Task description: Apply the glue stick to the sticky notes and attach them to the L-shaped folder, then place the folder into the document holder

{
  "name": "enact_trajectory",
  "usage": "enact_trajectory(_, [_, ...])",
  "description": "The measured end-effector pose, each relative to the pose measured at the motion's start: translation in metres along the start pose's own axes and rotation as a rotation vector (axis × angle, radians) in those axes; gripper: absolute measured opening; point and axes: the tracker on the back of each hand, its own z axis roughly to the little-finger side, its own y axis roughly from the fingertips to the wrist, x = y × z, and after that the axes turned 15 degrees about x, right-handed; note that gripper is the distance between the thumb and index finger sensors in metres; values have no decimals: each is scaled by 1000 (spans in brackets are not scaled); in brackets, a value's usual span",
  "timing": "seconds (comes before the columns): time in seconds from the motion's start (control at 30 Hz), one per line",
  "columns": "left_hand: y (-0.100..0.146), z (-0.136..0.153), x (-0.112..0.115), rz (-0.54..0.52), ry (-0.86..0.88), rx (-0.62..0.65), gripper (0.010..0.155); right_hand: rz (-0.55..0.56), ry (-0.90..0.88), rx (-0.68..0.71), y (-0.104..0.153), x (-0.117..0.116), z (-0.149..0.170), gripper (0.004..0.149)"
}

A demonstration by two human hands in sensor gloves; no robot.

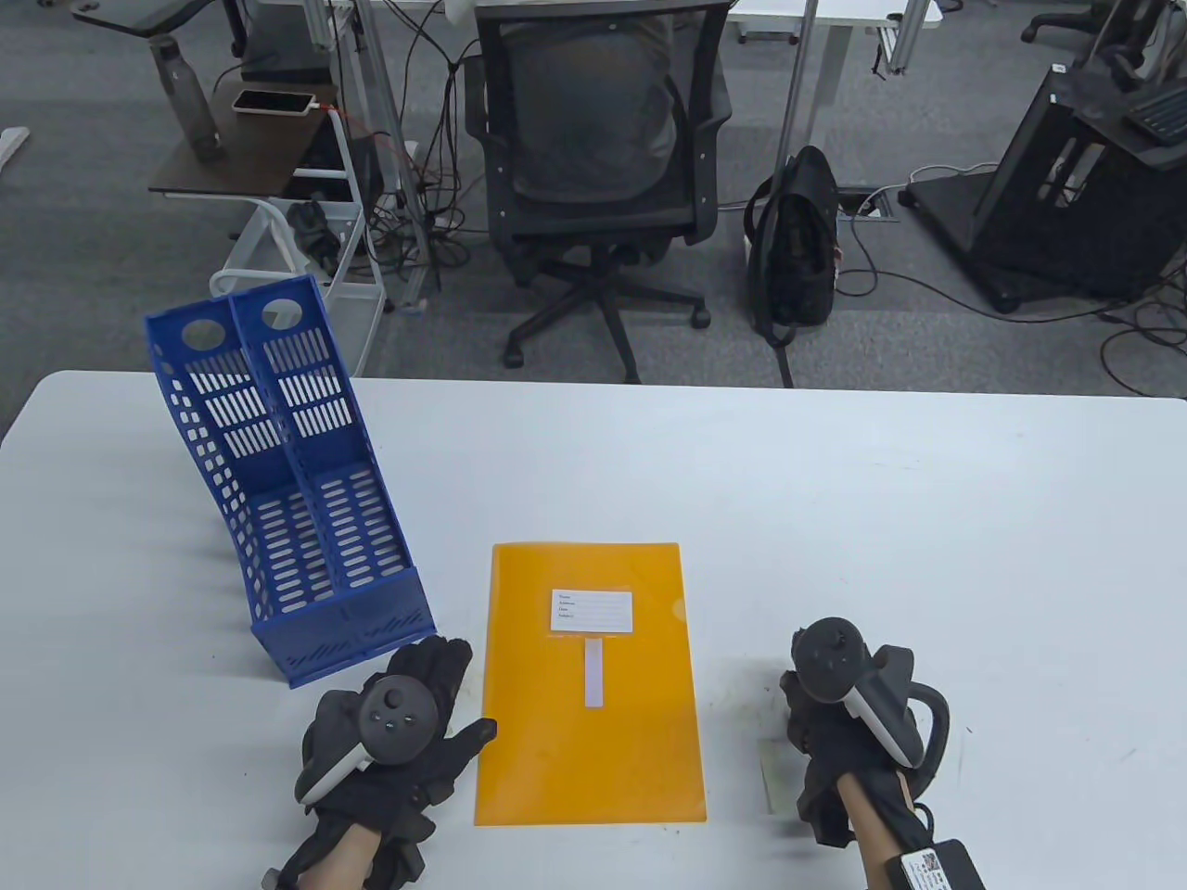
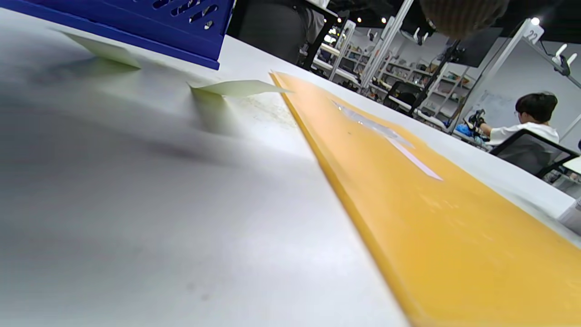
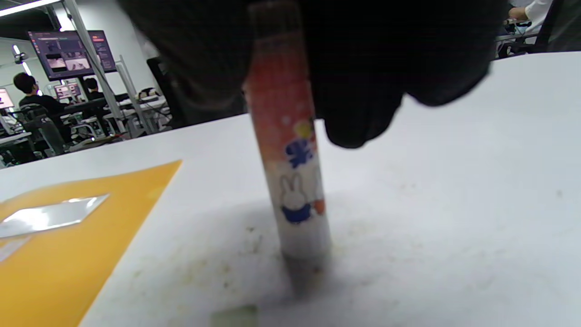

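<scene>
An office-style lab: a black mesh swivel chair (image 1: 598, 139) at twelve o'clock, grey carpet (image 1: 927, 343), wall monitors (image 3: 68, 54).

Orange folder (image 1: 593, 686), blue perforated document holder (image 1: 287, 519), rabbit-printed glue stick (image 3: 290, 172).

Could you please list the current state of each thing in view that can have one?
Orange plastic L-shaped folder: flat on the white table, closed.
Blue perforated document holder: upright, both slots empty.
Pale green sticky note: one edge lifted.
Rabbit-print glue stick: upright, tip down on table.
Left hand: flat, fingers straight.
Right hand: grip around glue stick.
</scene>
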Motion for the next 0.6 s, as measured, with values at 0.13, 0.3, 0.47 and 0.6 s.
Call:
enact_trajectory(0.13, [-3,-11,-6,-39,-13,37,84,35,41,24,-1,3,-7,54])
enact_trajectory(0.3, [-14,-37,-9,-82,27,98,79,167,36,158,3,14,-39,58])
enact_trajectory(0.47, [-30,-76,-6,-123,27,186,65,263,-37,320,11,8,-83,63])
enact_trajectory(0.6, [-40,-102,0,-88,13,237,72,298,-153,431,19,-4,-114,65])
